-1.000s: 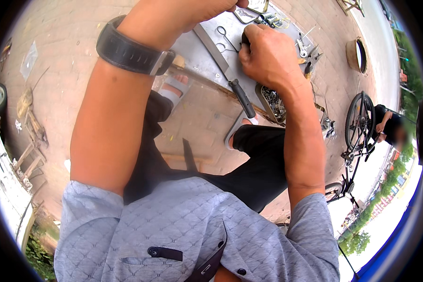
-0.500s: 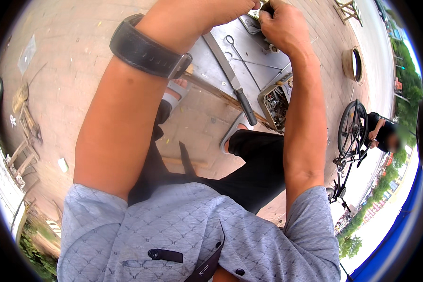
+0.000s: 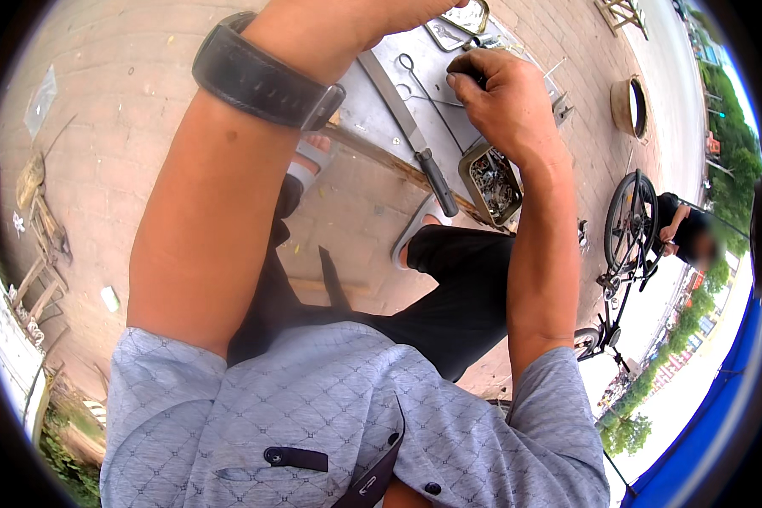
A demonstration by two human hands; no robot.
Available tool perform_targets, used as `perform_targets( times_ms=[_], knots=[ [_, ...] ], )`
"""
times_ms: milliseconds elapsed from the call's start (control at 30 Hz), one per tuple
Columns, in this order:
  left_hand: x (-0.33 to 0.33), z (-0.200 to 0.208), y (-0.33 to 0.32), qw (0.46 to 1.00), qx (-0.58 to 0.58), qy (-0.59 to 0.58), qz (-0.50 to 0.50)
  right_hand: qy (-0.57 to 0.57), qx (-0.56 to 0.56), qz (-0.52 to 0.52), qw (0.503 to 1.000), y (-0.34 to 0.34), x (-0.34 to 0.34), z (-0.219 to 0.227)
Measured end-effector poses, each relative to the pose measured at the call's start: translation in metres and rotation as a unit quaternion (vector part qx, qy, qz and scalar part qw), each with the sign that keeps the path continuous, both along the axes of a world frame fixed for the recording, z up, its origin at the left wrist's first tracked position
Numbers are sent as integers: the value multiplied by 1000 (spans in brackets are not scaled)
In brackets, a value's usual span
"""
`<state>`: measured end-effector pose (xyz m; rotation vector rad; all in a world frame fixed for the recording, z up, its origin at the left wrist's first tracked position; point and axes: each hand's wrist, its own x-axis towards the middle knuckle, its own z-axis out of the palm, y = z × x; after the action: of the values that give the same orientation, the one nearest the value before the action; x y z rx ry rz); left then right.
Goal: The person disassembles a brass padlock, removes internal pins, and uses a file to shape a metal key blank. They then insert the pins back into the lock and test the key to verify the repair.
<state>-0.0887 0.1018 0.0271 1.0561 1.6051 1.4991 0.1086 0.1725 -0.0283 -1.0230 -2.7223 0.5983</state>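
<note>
At the top edge is my left hand (image 3: 402, 13), mostly cut off by the picture's border; its visible fingers look curled, and what they hold is out of sight. My right hand (image 3: 510, 97) is over the metal-topped workbench (image 3: 368, 114), its thumb and fingers closed round a small dark piece (image 3: 476, 76) that I cannot name. Left of that hand lies a long flat file (image 3: 395, 103) with a black handle (image 3: 437, 182) jutting past the bench's near edge. A thin rod with a looped end (image 3: 407, 62) rests between them. Beside my right wrist stands a metal tin of small hardware (image 3: 493, 186).
Another tray (image 3: 470, 19) sits at the bench's far end. A bicycle (image 3: 631, 229) and a person (image 3: 681, 233) are at the right. Farther up stand a round bucket-like container (image 3: 628, 108) and a wooden stool (image 3: 622, 17). Wooden pieces (image 3: 49, 224) lie on the left paving.
My right hand has come down and nearer, away from my left hand, with the dark piece in its fingers. My left hand has risen slightly further past the top edge.
</note>
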Motion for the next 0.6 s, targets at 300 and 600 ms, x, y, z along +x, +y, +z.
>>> perform_targets(
  times_ms=[300, 600],
  knots=[
    [5, 4, -9, 999, 28, 28, 4, -76, 80, 33, 993, -14, -6, -5],
    [-3, 15, -20, 999, 9, 47, -4, -130, 128, 90, 979, -21, -25, 2]
  ],
)
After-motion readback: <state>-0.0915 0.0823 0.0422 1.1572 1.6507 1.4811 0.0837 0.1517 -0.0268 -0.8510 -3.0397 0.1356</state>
